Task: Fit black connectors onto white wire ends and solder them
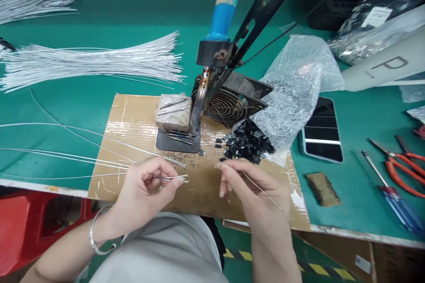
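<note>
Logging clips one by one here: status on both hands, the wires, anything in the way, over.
Left hand pinching silvery wires. Right hand apart, holding a thin strand. Soldering iron and heaped black pieces beyond the hands, not between them.

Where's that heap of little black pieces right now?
In the head view, the heap of black pieces lies right of centre, beside the clear plastic bag, just beyond the right hand and in front of the fan.
</note>
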`<action>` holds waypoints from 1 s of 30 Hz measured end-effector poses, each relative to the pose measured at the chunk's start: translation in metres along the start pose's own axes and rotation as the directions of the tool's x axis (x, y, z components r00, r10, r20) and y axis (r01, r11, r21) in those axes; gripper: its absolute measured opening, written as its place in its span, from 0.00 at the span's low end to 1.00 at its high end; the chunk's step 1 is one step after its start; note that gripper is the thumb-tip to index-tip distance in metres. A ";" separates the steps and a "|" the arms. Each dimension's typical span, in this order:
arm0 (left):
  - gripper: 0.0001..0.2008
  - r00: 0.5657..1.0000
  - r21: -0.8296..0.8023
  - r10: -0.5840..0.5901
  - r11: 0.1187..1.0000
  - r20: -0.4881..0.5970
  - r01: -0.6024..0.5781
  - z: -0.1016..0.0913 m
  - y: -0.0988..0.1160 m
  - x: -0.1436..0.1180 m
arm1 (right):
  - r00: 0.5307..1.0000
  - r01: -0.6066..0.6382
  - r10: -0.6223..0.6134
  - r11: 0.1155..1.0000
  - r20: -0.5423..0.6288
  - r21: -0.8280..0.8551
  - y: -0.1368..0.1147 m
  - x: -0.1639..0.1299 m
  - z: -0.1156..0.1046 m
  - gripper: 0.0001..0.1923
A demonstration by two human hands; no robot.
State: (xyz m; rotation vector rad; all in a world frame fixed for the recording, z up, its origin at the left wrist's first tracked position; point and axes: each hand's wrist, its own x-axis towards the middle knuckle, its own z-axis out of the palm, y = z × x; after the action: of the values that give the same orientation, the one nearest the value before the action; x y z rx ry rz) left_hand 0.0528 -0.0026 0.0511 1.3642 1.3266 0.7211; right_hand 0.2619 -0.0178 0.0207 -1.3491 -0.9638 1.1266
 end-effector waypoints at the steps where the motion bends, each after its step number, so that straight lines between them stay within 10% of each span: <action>1: 0.09 1.000 -0.004 -0.002 1.000 -0.003 0.002 0.000 0.000 0.001 | 0.999 -0.041 0.041 0.998 -0.001 0.040 0.002 -0.002 0.003 0.04; 9: 0.10 0.999 -0.021 0.037 0.999 -0.004 -0.037 0.003 -0.003 0.000 | 0.940 -0.331 0.280 0.885 0.194 0.328 0.003 -0.026 0.037 0.05; 30: 0.10 0.995 0.002 0.096 0.995 -0.010 -0.096 0.003 -0.003 -0.002 | 0.876 -0.479 0.365 0.735 0.317 0.479 0.006 -0.023 0.040 0.08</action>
State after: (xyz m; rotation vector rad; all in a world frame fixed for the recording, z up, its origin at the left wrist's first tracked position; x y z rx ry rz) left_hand 0.0539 -0.0057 0.0486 1.4348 1.2766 0.7933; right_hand 0.2175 -0.0314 0.0181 -1.0036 -0.3997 1.7658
